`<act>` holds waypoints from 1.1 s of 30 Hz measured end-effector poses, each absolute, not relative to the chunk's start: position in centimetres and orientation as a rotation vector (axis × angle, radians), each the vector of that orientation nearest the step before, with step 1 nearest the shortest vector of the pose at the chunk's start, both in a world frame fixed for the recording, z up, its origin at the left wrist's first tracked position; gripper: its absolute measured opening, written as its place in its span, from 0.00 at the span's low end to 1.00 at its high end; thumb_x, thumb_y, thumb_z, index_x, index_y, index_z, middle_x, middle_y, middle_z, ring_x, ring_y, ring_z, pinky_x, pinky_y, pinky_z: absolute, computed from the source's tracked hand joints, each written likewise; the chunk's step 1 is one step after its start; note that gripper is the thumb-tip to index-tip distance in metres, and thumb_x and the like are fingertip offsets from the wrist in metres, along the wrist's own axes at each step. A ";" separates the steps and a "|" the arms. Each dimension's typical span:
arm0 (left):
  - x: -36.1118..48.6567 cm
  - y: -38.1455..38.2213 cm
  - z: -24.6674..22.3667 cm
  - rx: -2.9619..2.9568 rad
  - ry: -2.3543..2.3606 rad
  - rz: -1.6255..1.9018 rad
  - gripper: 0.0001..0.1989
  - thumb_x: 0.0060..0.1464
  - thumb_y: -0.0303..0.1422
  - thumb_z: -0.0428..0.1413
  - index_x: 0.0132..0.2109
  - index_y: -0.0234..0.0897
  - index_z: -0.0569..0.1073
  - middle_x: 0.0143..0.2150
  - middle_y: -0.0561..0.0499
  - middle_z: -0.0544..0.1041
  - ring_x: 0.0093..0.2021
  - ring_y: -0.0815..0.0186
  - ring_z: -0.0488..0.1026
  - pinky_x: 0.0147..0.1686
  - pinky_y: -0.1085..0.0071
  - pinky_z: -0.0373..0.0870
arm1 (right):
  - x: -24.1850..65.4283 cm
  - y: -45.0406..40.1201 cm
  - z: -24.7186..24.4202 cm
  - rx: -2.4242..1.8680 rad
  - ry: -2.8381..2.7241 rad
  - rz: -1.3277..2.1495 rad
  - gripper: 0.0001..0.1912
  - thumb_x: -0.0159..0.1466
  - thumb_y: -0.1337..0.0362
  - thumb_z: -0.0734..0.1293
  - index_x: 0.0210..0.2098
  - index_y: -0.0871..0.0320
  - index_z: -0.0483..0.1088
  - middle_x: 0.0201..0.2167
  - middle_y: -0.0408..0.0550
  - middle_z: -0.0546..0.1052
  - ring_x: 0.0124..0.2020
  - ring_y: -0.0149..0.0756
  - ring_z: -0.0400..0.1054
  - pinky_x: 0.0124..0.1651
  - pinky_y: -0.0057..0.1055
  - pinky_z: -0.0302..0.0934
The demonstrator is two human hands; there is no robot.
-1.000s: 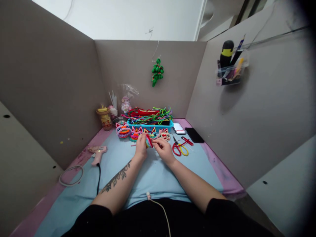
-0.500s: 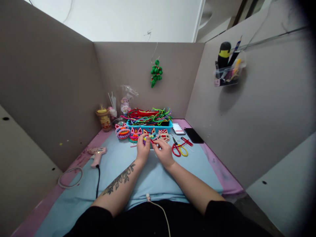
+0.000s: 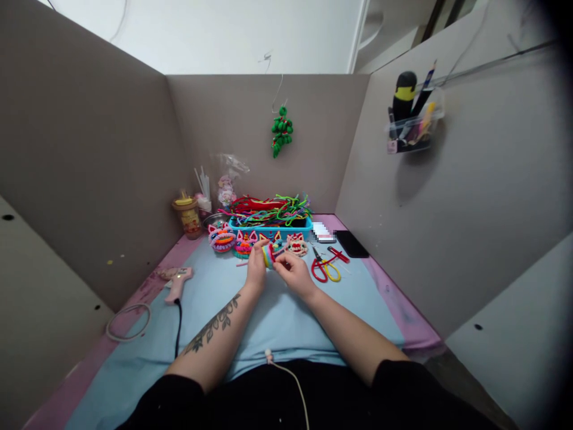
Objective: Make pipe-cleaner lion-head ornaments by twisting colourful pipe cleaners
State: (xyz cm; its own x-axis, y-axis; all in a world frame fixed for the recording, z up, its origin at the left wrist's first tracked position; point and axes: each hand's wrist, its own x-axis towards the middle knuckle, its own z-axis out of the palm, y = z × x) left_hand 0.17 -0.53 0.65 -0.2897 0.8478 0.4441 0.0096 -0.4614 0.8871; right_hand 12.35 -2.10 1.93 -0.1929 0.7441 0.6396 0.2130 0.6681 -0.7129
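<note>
Between my hands is a small piece made of pipe cleaners point(image 3: 268, 255), striped in yellow, blue and red. My left hand point(image 3: 256, 267) is closed round its left side. The fingers of my right hand point(image 3: 293, 272) pinch at its red right edge; the exact strand end is too small to make out. Just behind my hands stand several finished pipe-cleaner animal heads, among them a pink and orange one point(image 3: 222, 239) and a cream one with red point(image 3: 296, 243). To the right of my right hand lie scissors point(image 3: 326, 270) with one red and one yellow handle.
A blue basket point(image 3: 268, 229) full of pipe cleaners stands at the back. A pink glue gun point(image 3: 178, 283) with its cord lies left. Beyond the scissors are a red clip-like tool point(image 3: 339, 255) and a black phone point(image 3: 351, 243). A drink cup point(image 3: 188, 218) stands back left.
The striped piece has turned, so its yellow, blue and red bands now show between my hands. My right hand has shifted slightly down along its red edge.
</note>
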 end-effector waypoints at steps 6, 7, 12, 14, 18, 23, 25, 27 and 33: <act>0.0 0.2 0.6 1.252 1.022 1.688 0.24 0.57 0.49 0.42 0.46 0.36 0.70 0.39 0.46 0.75 0.38 0.63 0.73 0.39 0.66 0.68 | 12.4 -1.7 1.5 -0.752 -1.772 0.556 0.04 0.58 0.64 0.64 0.30 0.57 0.69 0.29 0.45 0.71 0.28 0.31 0.63 0.31 0.27 0.60; -0.1 0.0 0.7 1.312 1.064 1.712 0.23 0.57 0.49 0.43 0.45 0.36 0.70 0.40 0.45 0.75 0.39 0.63 0.72 0.41 0.66 0.68 | 12.3 -1.7 1.4 -0.760 -1.756 0.576 0.04 0.57 0.63 0.65 0.31 0.57 0.69 0.30 0.45 0.71 0.28 0.30 0.62 0.30 0.27 0.59; 0.0 -0.7 1.1 1.547 1.146 1.755 0.20 0.57 0.48 0.44 0.43 0.37 0.70 0.43 0.45 0.73 0.43 0.62 0.69 0.45 0.65 0.65 | 12.0 -2.0 1.7 -0.798 -1.680 0.600 0.05 0.57 0.64 0.64 0.26 0.58 0.68 0.26 0.43 0.69 0.26 0.30 0.61 0.29 0.26 0.57; 0.1 -0.9 1.1 1.563 1.153 1.770 0.20 0.57 0.48 0.45 0.43 0.37 0.69 0.43 0.45 0.73 0.44 0.62 0.69 0.45 0.65 0.65 | 12.0 -2.2 1.9 -0.812 -1.661 0.585 0.07 0.57 0.64 0.64 0.23 0.58 0.67 0.24 0.42 0.68 0.26 0.30 0.61 0.29 0.26 0.57; 0.1 -0.9 1.1 1.592 1.179 1.791 0.20 0.56 0.48 0.45 0.44 0.37 0.69 0.44 0.44 0.73 0.45 0.61 0.69 0.47 0.64 0.64 | 12.0 -2.3 1.9 -0.842 -1.632 0.527 0.08 0.56 0.65 0.65 0.21 0.58 0.67 0.21 0.41 0.67 0.25 0.30 0.61 0.29 0.27 0.57; -0.2 -1.1 1.0 1.705 1.164 1.846 0.20 0.57 0.47 0.44 0.47 0.37 0.67 0.46 0.43 0.71 0.48 0.60 0.68 0.50 0.62 0.62 | 12.1 -1.8 1.7 -0.824 -1.629 0.613 0.07 0.57 0.63 0.65 0.24 0.58 0.69 0.24 0.43 0.70 0.26 0.31 0.64 0.29 0.27 0.59; -0.4 -1.2 0.9 1.752 1.137 1.855 0.22 0.57 0.49 0.43 0.47 0.37 0.67 0.46 0.43 0.71 0.49 0.59 0.67 0.51 0.62 0.61 | 12.1 -1.6 1.6 -0.817 -1.606 0.680 0.08 0.58 0.61 0.64 0.25 0.58 0.70 0.25 0.44 0.71 0.28 0.32 0.65 0.29 0.27 0.59; -0.4 -1.1 0.9 1.761 1.098 1.849 0.24 0.57 0.50 0.43 0.48 0.37 0.67 0.47 0.42 0.70 0.50 0.59 0.67 0.52 0.61 0.61 | 12.2 -1.6 1.6 -0.819 -1.598 0.714 0.09 0.58 0.61 0.64 0.25 0.59 0.69 0.26 0.45 0.72 0.28 0.32 0.65 0.29 0.27 0.59; -0.2 0.1 0.4 1.343 0.896 1.688 0.29 0.56 0.54 0.39 0.50 0.37 0.67 0.47 0.41 0.73 0.45 0.60 0.72 0.45 0.61 0.68 | 12.4 -1.6 1.5 -0.744 -1.771 0.495 0.07 0.60 0.66 0.61 0.26 0.57 0.66 0.27 0.45 0.70 0.31 0.33 0.64 0.36 0.30 0.60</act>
